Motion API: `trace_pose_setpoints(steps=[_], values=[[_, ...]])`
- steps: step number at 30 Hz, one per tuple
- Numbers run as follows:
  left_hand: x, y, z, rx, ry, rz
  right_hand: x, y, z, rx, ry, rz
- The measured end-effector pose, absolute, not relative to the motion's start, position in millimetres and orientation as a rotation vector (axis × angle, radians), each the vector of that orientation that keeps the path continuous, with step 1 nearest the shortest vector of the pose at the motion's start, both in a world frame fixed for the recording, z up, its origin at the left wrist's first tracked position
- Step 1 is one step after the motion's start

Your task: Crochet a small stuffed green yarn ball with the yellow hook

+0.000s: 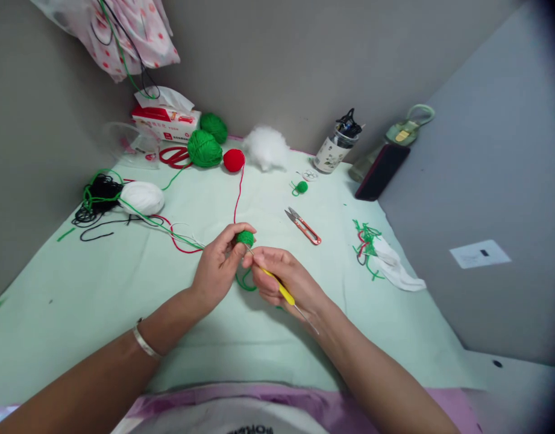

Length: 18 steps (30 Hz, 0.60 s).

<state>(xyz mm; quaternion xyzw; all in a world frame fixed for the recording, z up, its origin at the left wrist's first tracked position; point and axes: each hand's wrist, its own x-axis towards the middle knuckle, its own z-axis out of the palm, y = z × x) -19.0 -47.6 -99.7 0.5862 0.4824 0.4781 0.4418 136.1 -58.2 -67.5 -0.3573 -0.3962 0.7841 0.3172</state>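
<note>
Small green crochet piece (245,238) held just above the middle of the table (78,289).
It is pinched by the left hand (218,265); the yellow hook (279,288), gripped in the right hand (284,280), is set against it. Judged partly done: a small round is formed, its yarn not yet cut.

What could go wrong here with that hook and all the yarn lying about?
The crochet hook in the right hand works right against the left hand, which pinches the small green piece, so it might prick a finger. The red strand and green strand cross beside that hand and could tangle, perhaps with the black yarn too.
</note>
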Motion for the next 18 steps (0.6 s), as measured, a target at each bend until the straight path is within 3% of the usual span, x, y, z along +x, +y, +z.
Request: trace_pose_setpoints(steps=[3,12,18], values=[[-19.3,-48.4,-100.7,1.537,1.203,1.214,141.9,-51.8,-68.7,-0.764,-0.863,2.288],[-28.1,-45.4,-98.2,2.115,1.294,1.385,154.2,-50.2,-72.9,-0.658,-0.946,2.428],[-34.3,-43.9,-91.4,2.079,1.240,1.508,147.7,-60.0,-62.3,-0.557,-1.326,2.605]])
